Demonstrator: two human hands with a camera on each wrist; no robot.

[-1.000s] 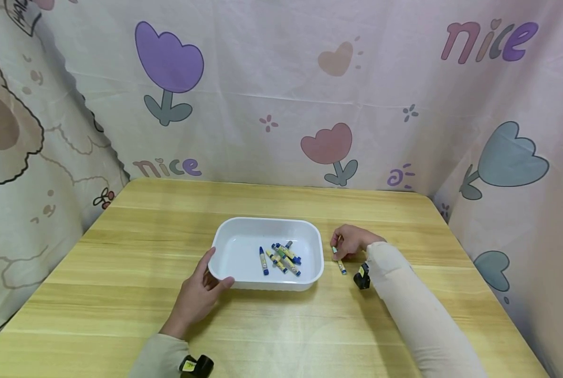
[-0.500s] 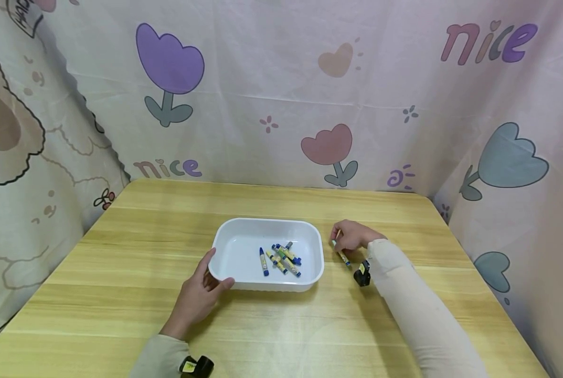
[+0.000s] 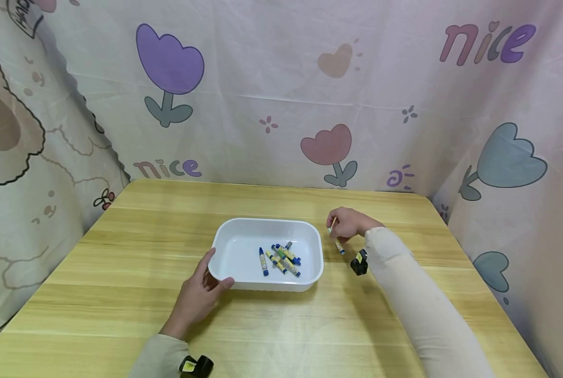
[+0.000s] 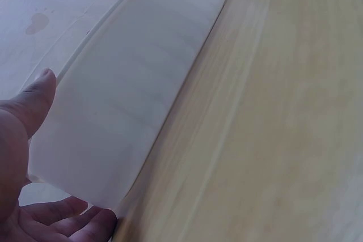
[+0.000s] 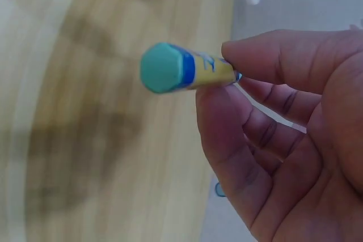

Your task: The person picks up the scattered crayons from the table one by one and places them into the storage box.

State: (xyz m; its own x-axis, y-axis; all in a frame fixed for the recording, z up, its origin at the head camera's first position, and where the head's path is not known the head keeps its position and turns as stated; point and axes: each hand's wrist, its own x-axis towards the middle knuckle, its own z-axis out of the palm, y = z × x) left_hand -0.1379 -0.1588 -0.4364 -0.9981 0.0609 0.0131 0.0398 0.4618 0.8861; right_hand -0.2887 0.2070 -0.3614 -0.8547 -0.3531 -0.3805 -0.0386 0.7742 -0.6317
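My right hand [image 3: 351, 222] pinches a crayon [image 3: 339, 247] between thumb and fingertips, just right of the tray. Seen in the right wrist view, this crayon [image 5: 210, 72] has a teal end, a blue band and a yellow wrapper; it is held over the table. My left hand [image 3: 196, 296] grips the near left corner of a white plastic tray [image 3: 234, 241], thumb on the rim. In the left wrist view the fingers curl under the tray's side wall [image 4: 125, 94]. Several crayons [image 3: 286, 258] lie piled in the tray, and a blue one [image 3: 264, 261] lies apart to their left.
A light wooden table [image 3: 120, 273] carries the tray. Behind it and along both sides hangs a pale printed cloth [image 3: 262, 63]. Each sleeve has a small black camera [image 3: 359, 262] at the wrist.
My right hand has moved toward the table's far edge, carrying the pinched crayon with it. The left hand and the tray have stayed where they were.
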